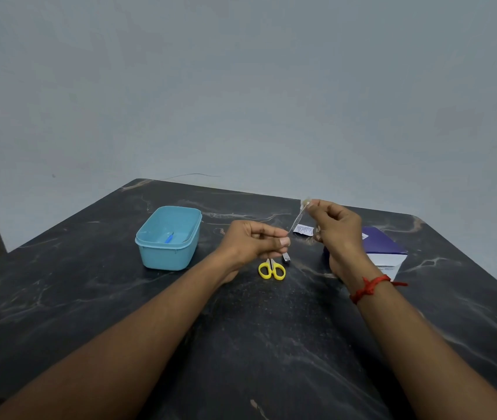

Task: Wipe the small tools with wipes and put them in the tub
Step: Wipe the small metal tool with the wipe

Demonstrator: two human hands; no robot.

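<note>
Thin metal tool [297,221] is up over the table [241,344], slanting betw. both hands. Left hand [253,244] pinches its lower end w/ thumb & forefinger. Right hand [336,228] pinches the top end through what looks like a small wipe [305,203]. I'd say it's mid-wipe. One blue item [168,238] lies in the tub [165,256], off left. Yellow scissors [271,269] & a clipper [286,257] lie near the left hand, prob. not done yet. Sachet [303,229] & purple box [386,253] are by the right hand.
</note>
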